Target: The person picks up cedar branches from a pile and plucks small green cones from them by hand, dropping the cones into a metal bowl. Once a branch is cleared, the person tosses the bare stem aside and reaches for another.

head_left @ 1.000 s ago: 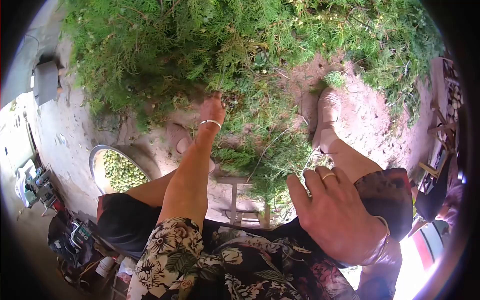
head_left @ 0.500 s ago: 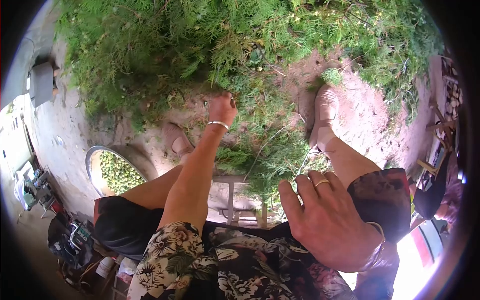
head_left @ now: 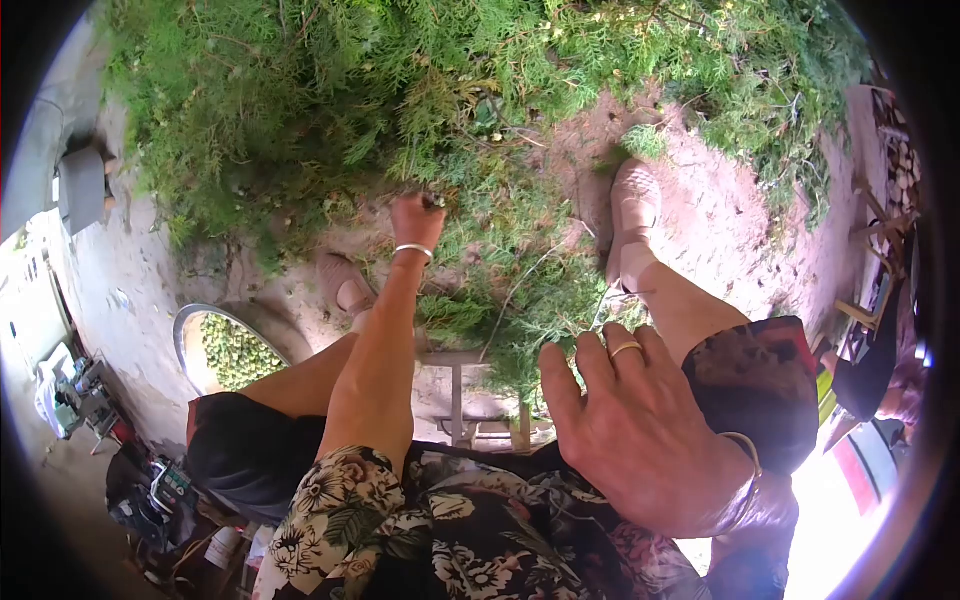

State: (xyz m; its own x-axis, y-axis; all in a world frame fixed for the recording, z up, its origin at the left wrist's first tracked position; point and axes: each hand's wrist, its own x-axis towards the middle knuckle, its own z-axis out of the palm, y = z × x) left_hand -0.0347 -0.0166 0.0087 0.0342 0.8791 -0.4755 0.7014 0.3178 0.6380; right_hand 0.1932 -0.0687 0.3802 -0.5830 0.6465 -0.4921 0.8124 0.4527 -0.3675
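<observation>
My left hand (head_left: 417, 221), with a silver bangle on its wrist, reaches down to the ground between my shoes. Its fingers are closed, and a small dark thing shows at their tips, too small to name. Close in front of it lies a large heap of cut evergreen branches (head_left: 420, 110) with flat, scaly green sprays. Loose sprigs (head_left: 500, 240) are scattered to its right. My right hand (head_left: 640, 430), wearing a gold ring and a bangle, hovers above my right thigh. Its fingers are apart and slightly bent, and it holds nothing.
A round metal basin (head_left: 181, 345) with many small green cones stands by my left leg. A wooden frame (head_left: 457, 400) shows below my lap. Tools and clutter (head_left: 170, 490) lie at lower left. Stacked wood (head_left: 900, 165) is at the right edge, with a grey block (head_left: 82, 190) at left.
My left hand has moved slightly left and turned, with its fingers still closed. My right hand has shifted a little up and left. The whole view has shifted slightly.
</observation>
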